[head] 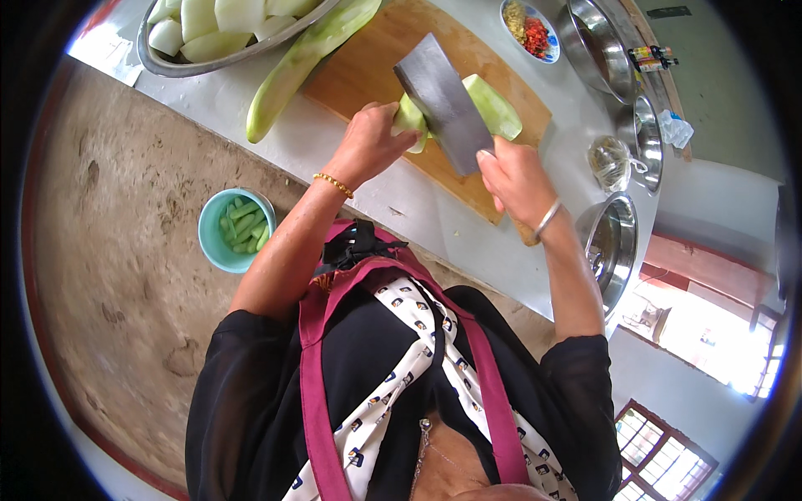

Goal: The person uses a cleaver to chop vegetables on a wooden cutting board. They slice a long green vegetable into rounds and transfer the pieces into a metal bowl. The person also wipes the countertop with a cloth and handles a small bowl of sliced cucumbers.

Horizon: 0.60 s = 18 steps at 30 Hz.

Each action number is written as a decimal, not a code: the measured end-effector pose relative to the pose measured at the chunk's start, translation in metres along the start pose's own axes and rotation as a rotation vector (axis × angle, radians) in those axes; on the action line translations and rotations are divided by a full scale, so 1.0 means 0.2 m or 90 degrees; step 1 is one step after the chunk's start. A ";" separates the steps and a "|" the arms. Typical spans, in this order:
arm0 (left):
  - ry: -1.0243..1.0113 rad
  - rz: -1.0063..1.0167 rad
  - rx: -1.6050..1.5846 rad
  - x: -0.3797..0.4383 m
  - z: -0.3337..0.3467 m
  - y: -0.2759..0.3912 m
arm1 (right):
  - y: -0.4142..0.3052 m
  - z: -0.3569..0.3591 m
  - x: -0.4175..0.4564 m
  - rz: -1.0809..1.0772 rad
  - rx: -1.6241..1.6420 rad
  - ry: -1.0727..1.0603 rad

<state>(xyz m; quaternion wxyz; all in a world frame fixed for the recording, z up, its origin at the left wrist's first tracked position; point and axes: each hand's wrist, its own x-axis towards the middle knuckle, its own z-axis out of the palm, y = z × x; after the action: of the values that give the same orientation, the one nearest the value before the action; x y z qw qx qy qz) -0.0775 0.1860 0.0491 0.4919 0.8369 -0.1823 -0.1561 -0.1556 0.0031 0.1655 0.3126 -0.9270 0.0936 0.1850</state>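
Observation:
My right hand grips a cleaver near the base of its wide steel blade, above a wooden cutting board. Beside the blade, my left hand holds a pale green piece of peeled gourd. Another peeled gourd piece lies on the board to the right of the blade, which hides part of the board. A long peeled gourd section rests across the board's left edge, its lower end over the table.
A metal basin of gourd chunks stands upper left. Upper right are a plate with chopped red and yellowish bits, several steel bowls, a tied plastic bag and small bottles. A turquoise bucket with green pieces stands below the table edge.

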 end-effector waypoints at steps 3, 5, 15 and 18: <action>0.009 0.017 -0.002 0.00 0.01 0.00 | 0.08 0.09 0.10 -0.026 -0.019 0.006; 0.027 0.011 -0.019 0.00 0.01 -0.01 | 0.11 0.14 0.15 -0.039 -0.026 0.017; 0.062 -0.046 -0.034 0.00 0.02 -0.01 | 0.02 -0.02 -0.06 -0.080 -0.022 0.064; 0.052 -0.060 -0.018 0.00 0.01 -0.01 | 0.00 -0.02 -0.05 -0.038 -0.006 0.038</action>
<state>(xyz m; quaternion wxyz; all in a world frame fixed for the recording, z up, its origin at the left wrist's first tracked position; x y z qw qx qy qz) -0.0790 0.1849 0.0463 0.5026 0.8434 -0.1203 -0.1469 -0.1644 0.0013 0.1715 0.3106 -0.9359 0.0745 0.1486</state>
